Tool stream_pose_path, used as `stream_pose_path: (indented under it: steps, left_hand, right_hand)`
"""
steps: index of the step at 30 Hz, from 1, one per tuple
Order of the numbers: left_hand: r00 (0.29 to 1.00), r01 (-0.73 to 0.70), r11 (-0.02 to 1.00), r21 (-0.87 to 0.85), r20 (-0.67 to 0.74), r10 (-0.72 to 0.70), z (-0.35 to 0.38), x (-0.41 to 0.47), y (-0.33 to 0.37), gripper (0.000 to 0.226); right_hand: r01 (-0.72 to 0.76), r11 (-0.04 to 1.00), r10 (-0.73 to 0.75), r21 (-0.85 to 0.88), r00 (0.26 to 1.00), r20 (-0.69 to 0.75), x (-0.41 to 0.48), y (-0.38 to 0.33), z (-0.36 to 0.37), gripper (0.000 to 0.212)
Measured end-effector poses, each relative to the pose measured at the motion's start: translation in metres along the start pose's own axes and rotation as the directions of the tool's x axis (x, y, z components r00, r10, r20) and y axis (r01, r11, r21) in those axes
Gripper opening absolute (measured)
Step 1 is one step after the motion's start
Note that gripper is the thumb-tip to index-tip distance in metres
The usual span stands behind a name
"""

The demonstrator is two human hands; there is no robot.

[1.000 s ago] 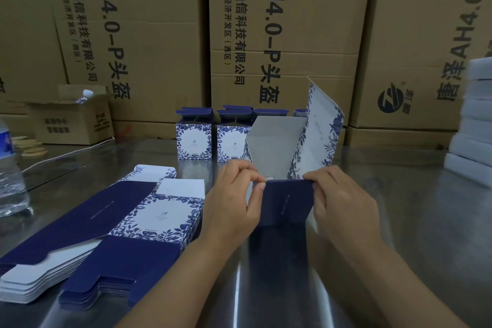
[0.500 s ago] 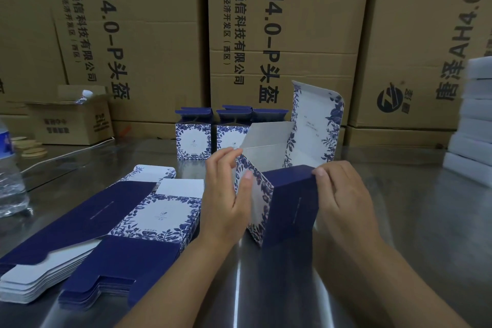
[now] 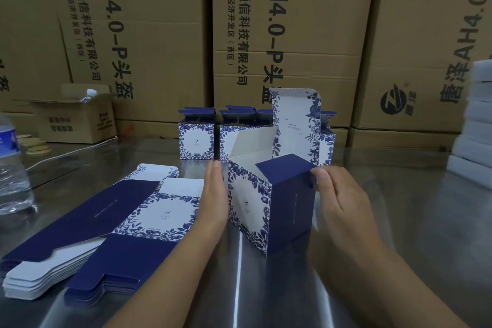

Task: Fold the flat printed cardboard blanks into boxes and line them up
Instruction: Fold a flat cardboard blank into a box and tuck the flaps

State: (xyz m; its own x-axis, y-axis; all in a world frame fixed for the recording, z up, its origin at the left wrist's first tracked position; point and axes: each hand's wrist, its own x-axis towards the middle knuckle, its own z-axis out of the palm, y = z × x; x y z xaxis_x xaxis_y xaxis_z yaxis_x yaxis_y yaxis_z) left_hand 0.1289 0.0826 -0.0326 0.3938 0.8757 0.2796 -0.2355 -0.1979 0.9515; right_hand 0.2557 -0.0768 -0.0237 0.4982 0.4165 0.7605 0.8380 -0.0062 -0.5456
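Note:
A half-formed blue-and-white floral box (image 3: pixel 269 205) stands on the steel table (image 3: pixel 399 221) in front of me, its top open and one tall white flap upright at the back. My left hand (image 3: pixel 214 194) lies flat against its floral left side. My right hand (image 3: pixel 338 194) holds the navy right side, thumb on the folded navy flap. A stack of flat printed blanks (image 3: pixel 106 229) lies to the left. A row of finished boxes (image 3: pixel 197 136) stands behind, flaps up, partly hidden by the box I hold.
A water bottle (image 3: pixel 10 165) stands at the far left edge. Large brown cartons (image 3: pixel 279 34) wall off the back, with a small open carton (image 3: pixel 77 117) at left. White foam blocks (image 3: pixel 476 125) are stacked at the right.
The blank has opened from a flat sheet into a squared tube and turned, its corner towards me. My left hand flattened against its side; my right hand moved to the right wall.

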Motion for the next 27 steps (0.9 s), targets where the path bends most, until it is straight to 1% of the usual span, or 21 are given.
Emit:
stream_pose_path:
  steps: [1, 3, 4, 6, 7, 10, 12, 15, 18, 20, 21, 22, 24, 25, 27]
  left_hand:
    - [1.0, 0.02, 1.0, -0.011, 0.002, -0.02, 0.001, 0.001, -0.001, 0.06]
    - [0.999, -0.034, 0.999, 0.028, 0.016, 0.034, 0.002, -0.003, 0.0, 0.066]
    - [0.996, -0.089, 0.994, 0.062, 0.028, 0.087, 0.002, -0.006, 0.002, 0.062]
    - [0.982, -0.188, 0.974, 0.127, 0.06, 0.182, 0.002, -0.01, 0.004, 0.044]
    - [0.971, -0.236, 0.962, 0.14, 0.079, 0.227, 0.001, -0.012, 0.005, 0.039]
    - [0.918, -0.394, 0.902, 0.176, 0.126, 0.376, 0.003, -0.021, 0.007, 0.036]
    - [0.886, -0.459, 0.87, 0.179, 0.158, 0.435, 0.004, -0.026, 0.009, 0.035]
    - [0.874, -0.48, 0.866, 0.142, 0.163, 0.458, 0.004, -0.026, 0.008, 0.04]
    - [0.852, -0.517, 0.838, 0.174, 0.197, 0.485, 0.003, -0.025, 0.008, 0.047]
    - [0.839, -0.535, 0.82, 0.205, 0.239, 0.488, 0.001, -0.025, 0.008, 0.047]
    - [0.833, -0.544, 0.81, 0.218, 0.255, 0.491, 0.001, -0.024, 0.007, 0.045]
    - [0.825, -0.558, 0.796, 0.235, 0.266, 0.499, 0.0, -0.022, 0.006, 0.045]
    - [0.815, -0.573, 0.776, 0.263, 0.276, 0.509, -0.001, -0.02, 0.003, 0.053]
    - [0.818, -0.57, 0.777, 0.268, 0.278, 0.504, -0.001, -0.02, 0.002, 0.056]
    - [0.819, -0.57, 0.768, 0.292, 0.284, 0.499, -0.002, -0.02, 0.002, 0.053]
  right_hand:
    - [0.004, 1.0, -0.004, 0.009, 1.0, 0.006, 0.0, 0.0, 0.0, 0.035]
    - [-0.01, 1.0, 0.01, 0.027, 1.0, 0.016, 0.0, 0.0, 0.0, 0.034]
    - [-0.034, 0.998, 0.033, 0.048, 0.999, 0.021, 0.0, 0.0, 0.0, 0.033]
    - [-0.1, 0.99, 0.097, 0.096, 0.994, 0.04, 0.001, -0.003, -0.001, 0.032]
    - [-0.126, 0.985, 0.121, 0.121, 0.991, 0.055, 0.002, -0.005, -0.002, 0.032]
    - [-0.163, 0.974, 0.153, 0.159, 0.986, 0.074, 0.003, -0.009, -0.003, 0.039]
    - [-0.18, 0.97, 0.172, 0.164, 0.983, 0.067, 0.004, -0.01, -0.004, 0.042]
    - [-0.188, 0.967, 0.182, 0.173, 0.982, 0.052, 0.004, -0.009, -0.006, 0.043]
    - [-0.177, 0.971, 0.178, 0.157, 0.984, 0.008, 0.003, -0.008, -0.005, 0.049]
    - [-0.16, 0.979, 0.166, 0.123, 0.985, -0.039, 0.003, -0.009, -0.004, 0.043]
    - [-0.139, 0.985, 0.146, 0.097, 0.987, -0.069, 0.003, -0.01, -0.004, 0.039]
    - [-0.107, 0.992, 0.113, 0.065, 0.988, -0.107, 0.003, -0.011, -0.004, 0.039]
    - [-0.037, 0.999, 0.038, 0.008, 0.984, -0.171, 0.003, -0.013, -0.004, 0.041]
    - [-0.011, 1.0, 0.008, -0.014, 0.982, -0.188, 0.001, -0.014, -0.004, 0.042]
    - [0.038, 0.998, -0.047, -0.051, 0.98, -0.193, -0.001, -0.018, -0.003, 0.043]
